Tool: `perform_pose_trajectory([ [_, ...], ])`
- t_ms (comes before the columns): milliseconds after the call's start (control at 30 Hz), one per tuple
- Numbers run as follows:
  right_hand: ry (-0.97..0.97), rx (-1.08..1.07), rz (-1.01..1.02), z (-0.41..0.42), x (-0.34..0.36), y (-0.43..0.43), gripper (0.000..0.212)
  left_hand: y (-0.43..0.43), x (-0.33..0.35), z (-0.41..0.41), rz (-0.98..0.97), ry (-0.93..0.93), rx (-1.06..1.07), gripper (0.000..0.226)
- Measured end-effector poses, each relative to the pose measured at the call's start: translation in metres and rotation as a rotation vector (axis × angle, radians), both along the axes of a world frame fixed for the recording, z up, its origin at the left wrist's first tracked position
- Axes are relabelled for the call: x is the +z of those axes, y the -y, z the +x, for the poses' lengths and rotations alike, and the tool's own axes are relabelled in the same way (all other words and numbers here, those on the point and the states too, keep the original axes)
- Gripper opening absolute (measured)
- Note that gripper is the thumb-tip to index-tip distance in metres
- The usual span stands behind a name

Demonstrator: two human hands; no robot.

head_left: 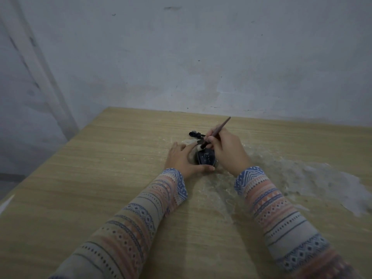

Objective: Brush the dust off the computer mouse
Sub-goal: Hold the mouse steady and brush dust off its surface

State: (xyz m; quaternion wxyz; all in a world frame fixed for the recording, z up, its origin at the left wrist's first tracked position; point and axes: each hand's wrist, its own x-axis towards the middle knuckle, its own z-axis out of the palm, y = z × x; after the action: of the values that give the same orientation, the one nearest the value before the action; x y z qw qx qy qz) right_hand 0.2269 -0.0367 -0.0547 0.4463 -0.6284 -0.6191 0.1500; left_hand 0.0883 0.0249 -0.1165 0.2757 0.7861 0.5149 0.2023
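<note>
Brushing step underway: my left hand (182, 159) gripped the mouse (205, 158) mid-table (100, 178); my right hand (227, 150) pinched the brush (216, 131), bristles at its front. Next probably short strokes toward its rear.

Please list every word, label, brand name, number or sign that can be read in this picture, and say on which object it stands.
There is no readable text in this view.
Computer mouse: only pale specks, probably dust; no brand or label can be made out.
Brush: the handle shows no marking.
Sleeves: woven patterns only, no letters.
Wall and table: stains and wood grain, no signs.
</note>
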Motion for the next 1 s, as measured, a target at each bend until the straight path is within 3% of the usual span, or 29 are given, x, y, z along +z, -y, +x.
perform_pose_trajectory([
  [200,0.001,-0.019,0.042,0.003,-0.001,0.001,0.017,-0.004,0.006,-0.006,-0.064,0.02,-0.029,0.102],
  [400,-0.09,-0.067,0.123,0.007,-0.006,0.005,0.022,-0.003,0.006,-0.007,-0.008,-0.029,-0.064,0.102],
  [500,-0.098,-0.008,0.057,0.009,-0.01,0.007,0.019,-0.002,0.005,-0.008,0.009,-0.074,-0.074,0.104],
  [633,-0.067,-0.066,0.16,0.013,-0.01,0.011,0.03,-0.001,0.006,-0.007,0.016,-0.081,-0.064,0.103],
  [1000,-0.071,0.046,0.111,0.011,-0.016,0.028,0.033,-0.002,0.004,-0.007,0.04,-0.081,-0.066,0.103],
])
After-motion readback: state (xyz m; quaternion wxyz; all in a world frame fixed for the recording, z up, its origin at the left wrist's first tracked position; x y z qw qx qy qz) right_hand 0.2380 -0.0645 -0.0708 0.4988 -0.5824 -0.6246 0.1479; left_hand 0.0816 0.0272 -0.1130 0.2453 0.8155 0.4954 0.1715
